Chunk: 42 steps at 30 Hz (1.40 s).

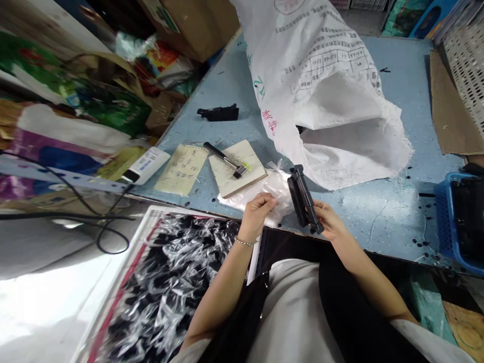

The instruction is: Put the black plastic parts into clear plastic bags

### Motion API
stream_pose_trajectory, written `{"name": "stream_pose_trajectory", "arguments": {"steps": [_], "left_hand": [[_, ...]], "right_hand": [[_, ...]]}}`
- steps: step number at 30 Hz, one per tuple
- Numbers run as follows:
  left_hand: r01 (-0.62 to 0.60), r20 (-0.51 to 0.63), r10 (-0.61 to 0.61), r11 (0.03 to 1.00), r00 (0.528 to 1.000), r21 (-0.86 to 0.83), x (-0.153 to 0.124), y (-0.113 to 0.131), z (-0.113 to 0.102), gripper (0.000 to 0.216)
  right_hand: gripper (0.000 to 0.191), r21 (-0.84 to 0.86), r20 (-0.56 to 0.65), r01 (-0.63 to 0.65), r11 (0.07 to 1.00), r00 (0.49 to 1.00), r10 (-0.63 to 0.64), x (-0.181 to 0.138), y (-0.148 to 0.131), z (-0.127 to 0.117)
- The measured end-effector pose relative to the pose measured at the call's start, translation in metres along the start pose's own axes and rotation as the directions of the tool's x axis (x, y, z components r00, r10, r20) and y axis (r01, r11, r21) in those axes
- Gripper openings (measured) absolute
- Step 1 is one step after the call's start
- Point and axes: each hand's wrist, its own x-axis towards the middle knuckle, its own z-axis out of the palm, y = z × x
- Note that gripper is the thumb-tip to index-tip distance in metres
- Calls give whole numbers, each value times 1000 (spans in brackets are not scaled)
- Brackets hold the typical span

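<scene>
My right hand (328, 221) is closed around the lower end of a long black plastic part (301, 197), holding it tilted above the near edge of the blue table (381, 206). My left hand (257, 209) pinches the edge of a clear plastic bag (264, 194) that lies on a small pile of such bags right beside the black part. The two hands are close together, about a hand's width apart.
A big white woven sack (333, 96) lies open behind the hands. A hammer (226, 160) rests on a board (242, 174), beside a paper note (182, 169). Another black part (219, 113) lies farther back. A blue basket (459, 219) stands at right; a bin of bagged black parts (170, 282) sits lower left.
</scene>
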Motion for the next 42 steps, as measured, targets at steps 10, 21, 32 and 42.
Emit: {"name": "stream_pose_trajectory", "arguments": {"steps": [10,21,32,42], "left_hand": [[-491,329,368,709,870,505,-8,18,13,47],[-541,337,425,705,840,459,-16,5,37,65],[-847,644,551,334,531,413,-60,16,39,75],[-478,260,480,414,838,775,-54,10,25,51]], "right_hand": [[25,-89,-133,61,994,989,-72,-19,-5,-29],[35,107,38,-323,940,946,321,-82,20,-40],[80,60,-123,-51,997,991,58,-42,14,-32],[85,-75,-82,18,997,996,-24,-51,20,-23]]}}
